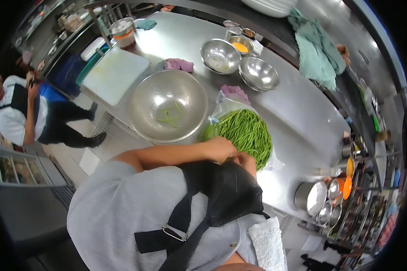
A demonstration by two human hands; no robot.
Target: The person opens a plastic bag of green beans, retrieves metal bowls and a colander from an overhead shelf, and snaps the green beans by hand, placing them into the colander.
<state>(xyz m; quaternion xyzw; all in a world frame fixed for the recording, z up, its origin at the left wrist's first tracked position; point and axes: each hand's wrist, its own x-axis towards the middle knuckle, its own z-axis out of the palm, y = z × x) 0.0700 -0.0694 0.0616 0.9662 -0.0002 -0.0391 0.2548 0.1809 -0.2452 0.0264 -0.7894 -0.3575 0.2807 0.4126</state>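
Light grey shirt, short sleeve ending above bare forearm. Left hand and right hand bare. Wide black straps crossing shirt, fitted with pale metal buckle, rectangular frame. Black fabric on chest, bulky, fine mesh-like texture. Small round button on shirt front. White towel, fluffy, folded narrow, against side of shirt. Thin black cord near towel's upper end.

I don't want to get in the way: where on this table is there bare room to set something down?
The steel table is bare right of the green beans, up to the pot, and beyond the purple cloth, left of the mixing bowls. The white board looks bare too. It is crowded by the small containers and around the pot.
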